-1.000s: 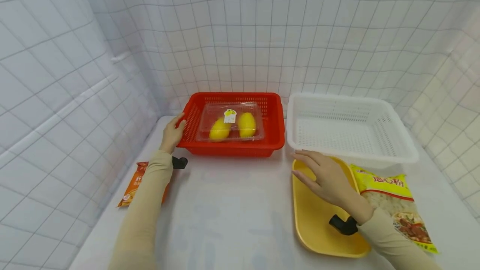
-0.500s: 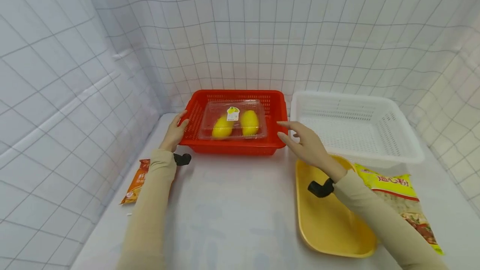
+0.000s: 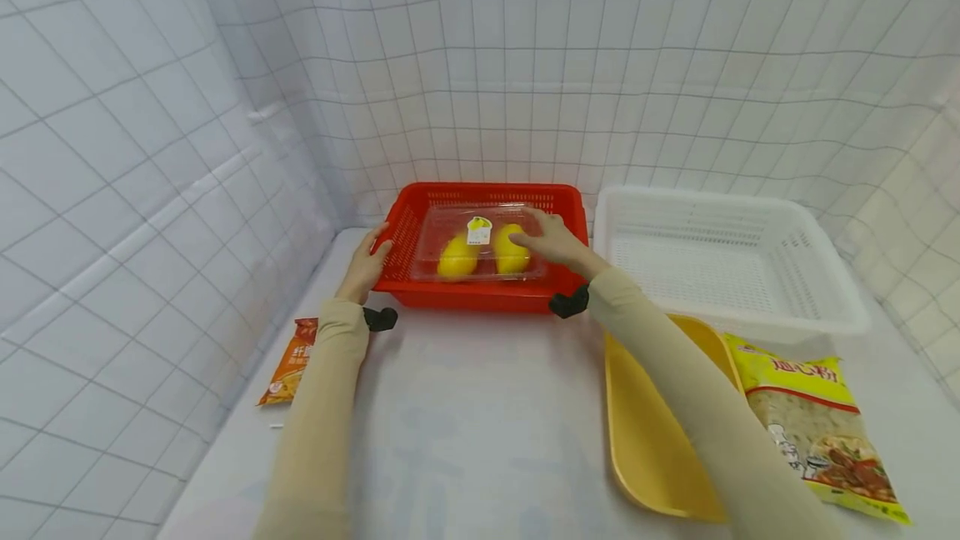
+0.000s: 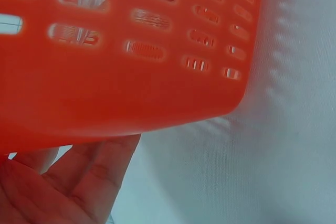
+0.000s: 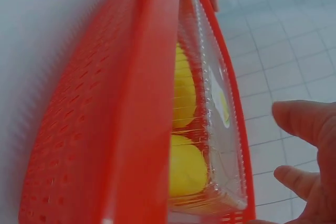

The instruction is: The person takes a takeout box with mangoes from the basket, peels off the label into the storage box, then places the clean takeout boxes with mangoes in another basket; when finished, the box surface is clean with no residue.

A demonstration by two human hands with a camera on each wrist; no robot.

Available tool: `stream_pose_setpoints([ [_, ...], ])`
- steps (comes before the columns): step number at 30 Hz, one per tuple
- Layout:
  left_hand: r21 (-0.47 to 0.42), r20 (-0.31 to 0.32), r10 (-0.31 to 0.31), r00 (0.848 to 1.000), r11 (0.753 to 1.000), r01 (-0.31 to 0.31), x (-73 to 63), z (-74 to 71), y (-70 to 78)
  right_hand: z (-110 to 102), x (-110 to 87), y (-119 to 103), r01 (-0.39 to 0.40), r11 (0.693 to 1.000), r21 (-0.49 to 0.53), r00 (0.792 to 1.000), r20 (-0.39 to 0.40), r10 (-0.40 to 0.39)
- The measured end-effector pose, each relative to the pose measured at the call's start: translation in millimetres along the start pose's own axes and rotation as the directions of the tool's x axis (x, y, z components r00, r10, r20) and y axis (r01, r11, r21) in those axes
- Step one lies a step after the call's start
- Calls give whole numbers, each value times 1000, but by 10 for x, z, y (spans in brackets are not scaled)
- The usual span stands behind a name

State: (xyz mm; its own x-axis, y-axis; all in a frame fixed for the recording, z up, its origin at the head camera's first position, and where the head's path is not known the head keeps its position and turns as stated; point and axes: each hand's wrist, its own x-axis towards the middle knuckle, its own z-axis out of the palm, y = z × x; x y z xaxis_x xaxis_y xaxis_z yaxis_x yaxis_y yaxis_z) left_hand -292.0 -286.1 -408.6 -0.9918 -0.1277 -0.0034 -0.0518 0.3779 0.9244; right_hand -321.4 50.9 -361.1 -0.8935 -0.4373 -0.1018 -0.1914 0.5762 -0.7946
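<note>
At the back, a red plastic basket (image 3: 465, 298) holds a clear lidded box (image 3: 438, 244) with two yellow fruits (image 3: 457, 257) inside and a fruit label on its lid. My left hand (image 3: 363, 267) holds the basket's left rim; in the left wrist view, its fingers (image 4: 102, 174) are partly hidden behind the red plastic. Over the box's right end hovers my right hand (image 3: 557, 240), thumb and fingers spread. The right wrist view shows these fingers (image 5: 302, 119) apart from the box, with nothing between them.
A white basket (image 3: 847, 307) stands right of the red one. In front of it lie a yellow tray (image 3: 637, 423), partly under my right forearm, and a yellow food bag (image 3: 817, 423). An orange packet (image 3: 288, 369) lies by my left forearm. Grid-patterned cloth (image 3: 525, 65) encloses the table.
My right hand has moved left and away from me, from above the yellow tray to over the clear box. The left hand stays at the red basket's rim. The view has shifted slightly.
</note>
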Motion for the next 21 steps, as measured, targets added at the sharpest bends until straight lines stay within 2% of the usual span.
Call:
stream_pose_setpoints([
  [5,-4,-6,1,1000,1000,-1,-10,26,8,28,94,63,-76,995,59,997,36,74],
  [11,2,-2,-1,1000,1000,1,-23,31,21,43,125,144,-162,976,145,985,74,153],
  [15,-5,-9,-2,1000,1000,2,-23,23,25,64,142,170,-165,966,199,985,73,153],
  [21,-1,-10,-5,1000,1000,5,-24,8,10,101,154,198,-152,964,217,988,55,143],
])
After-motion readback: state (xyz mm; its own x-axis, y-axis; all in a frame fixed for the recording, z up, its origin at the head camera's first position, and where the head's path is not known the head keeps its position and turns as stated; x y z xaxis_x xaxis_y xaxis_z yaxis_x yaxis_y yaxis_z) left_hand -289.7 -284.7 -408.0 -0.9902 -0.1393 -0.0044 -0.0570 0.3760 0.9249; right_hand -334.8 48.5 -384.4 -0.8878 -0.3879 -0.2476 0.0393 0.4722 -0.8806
